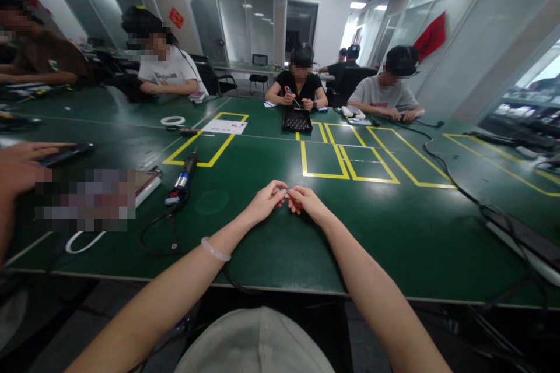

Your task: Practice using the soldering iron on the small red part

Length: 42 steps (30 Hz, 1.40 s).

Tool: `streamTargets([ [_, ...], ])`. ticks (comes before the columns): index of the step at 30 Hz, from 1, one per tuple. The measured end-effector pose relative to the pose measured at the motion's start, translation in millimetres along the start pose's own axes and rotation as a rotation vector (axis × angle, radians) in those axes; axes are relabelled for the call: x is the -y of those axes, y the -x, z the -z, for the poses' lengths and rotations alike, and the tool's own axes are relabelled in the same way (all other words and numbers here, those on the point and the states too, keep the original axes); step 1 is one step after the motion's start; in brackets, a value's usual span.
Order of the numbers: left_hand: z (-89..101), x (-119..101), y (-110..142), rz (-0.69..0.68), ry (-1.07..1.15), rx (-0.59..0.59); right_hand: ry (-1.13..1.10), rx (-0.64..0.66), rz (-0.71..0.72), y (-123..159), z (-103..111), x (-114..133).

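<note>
My left hand [268,201] and my right hand [305,201] meet above the green table [262,256], fingertips almost touching. Between them is a tiny pale object [287,194], too small to name. Fingers of both hands are bent and pinched around it. A translucent bracelet [215,249] circles my left wrist. To the left of my hands lies a pen-shaped electric tool [181,178] with a black and blue body and a cable, apart from both hands.
Yellow tape outlines [326,175] mark the tabletop ahead. A person opposite holds a red-handled tool over a black tray [297,120]. At far left, a co-worker's hand [26,169] rests near a dark device. Black cables [437,163] run along the right, by a power strip [525,245].
</note>
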<state>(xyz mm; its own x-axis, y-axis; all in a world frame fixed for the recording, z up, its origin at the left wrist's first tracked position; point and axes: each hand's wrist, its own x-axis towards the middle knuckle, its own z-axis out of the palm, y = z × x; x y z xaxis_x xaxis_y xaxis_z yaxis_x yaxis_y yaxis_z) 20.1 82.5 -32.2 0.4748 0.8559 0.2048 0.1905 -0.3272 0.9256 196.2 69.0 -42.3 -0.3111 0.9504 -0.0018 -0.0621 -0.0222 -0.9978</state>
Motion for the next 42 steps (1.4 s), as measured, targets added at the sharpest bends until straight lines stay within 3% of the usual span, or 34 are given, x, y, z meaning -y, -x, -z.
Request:
streamTargets([
  [9, 6.5, 0, 4, 0.019, -0.01, 0.011, 0.0, -0.067, 0.035, 0, -1, 1],
  [21, 10.1, -4, 9, -0.082, -0.211, -0.019, 0.252, -0.107, 0.19, -5, 1, -8],
  [42, 14.1, -4, 10, -0.02, -0.299, -0.051, 0.61, -0.131, 0.337, 3, -1, 3],
])
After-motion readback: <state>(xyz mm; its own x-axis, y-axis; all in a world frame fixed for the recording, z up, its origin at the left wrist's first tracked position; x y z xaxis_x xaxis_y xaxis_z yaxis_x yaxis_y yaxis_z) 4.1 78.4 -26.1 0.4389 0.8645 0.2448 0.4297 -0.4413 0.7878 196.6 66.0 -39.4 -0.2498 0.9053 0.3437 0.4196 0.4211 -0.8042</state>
